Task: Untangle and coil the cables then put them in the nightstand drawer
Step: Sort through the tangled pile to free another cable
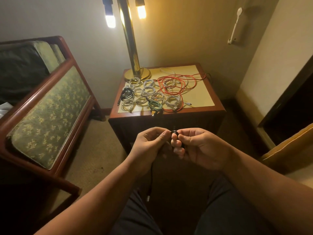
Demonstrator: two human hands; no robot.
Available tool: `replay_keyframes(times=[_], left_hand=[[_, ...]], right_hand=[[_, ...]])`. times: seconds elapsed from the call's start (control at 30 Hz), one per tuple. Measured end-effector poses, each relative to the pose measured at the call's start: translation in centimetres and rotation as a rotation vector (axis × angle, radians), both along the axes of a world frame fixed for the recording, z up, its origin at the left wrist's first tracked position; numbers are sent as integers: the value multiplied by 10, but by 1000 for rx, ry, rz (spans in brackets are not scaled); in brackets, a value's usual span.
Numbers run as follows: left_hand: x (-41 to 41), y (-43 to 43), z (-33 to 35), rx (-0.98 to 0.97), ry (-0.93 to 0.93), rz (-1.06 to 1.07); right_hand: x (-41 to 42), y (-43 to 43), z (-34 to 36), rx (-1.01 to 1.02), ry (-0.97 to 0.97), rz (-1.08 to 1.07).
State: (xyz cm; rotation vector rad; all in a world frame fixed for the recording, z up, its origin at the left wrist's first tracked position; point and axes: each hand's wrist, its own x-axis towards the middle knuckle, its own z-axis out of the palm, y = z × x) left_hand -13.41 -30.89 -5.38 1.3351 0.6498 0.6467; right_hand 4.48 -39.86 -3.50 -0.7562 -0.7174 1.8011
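Observation:
A black cable (174, 133) is wound in small loops between my hands, in front of the nightstand (169, 119). My left hand (149, 146) pinches it from the left and my right hand (196, 148) grips the loops from the right. The cable's loose end (149, 189) hangs down over my lap, ending in a plug. On the nightstand top lie several coiled white cables (149, 92), a coiled black cable (126, 93), a coiled green cable (155, 105) and a loose, tangled orange cable (177, 83). The nightstand front is dark, so no drawer can be made out.
A brass lamp (135, 65) stands at the nightstand's back left corner. A wooden armchair with green patterned cushions (49, 114) sits to the left. A yellow-edged bed corner (288, 150) is at the right. Carpet lies between chair and nightstand.

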Motion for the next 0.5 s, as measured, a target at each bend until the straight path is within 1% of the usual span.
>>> replay_keyframes(times=[0.13,0.27,0.4,0.47,0.5], left_hand=[[4,1,5,-96,-79,41],[8,-2,11,-175,-118,28],[8,0,16,-206,-146,28],[7,1,19,-185,-127,23],[6,2,21,-168,-111,25]], right_hand=[[2,1,5,-56,10,-140],[-1,2,8,-62,-79,-281],[-13,5,5,-46,-160,-449],[-11,5,3,-51,-261,-495],[-9,5,3,-23,-369,-475]])
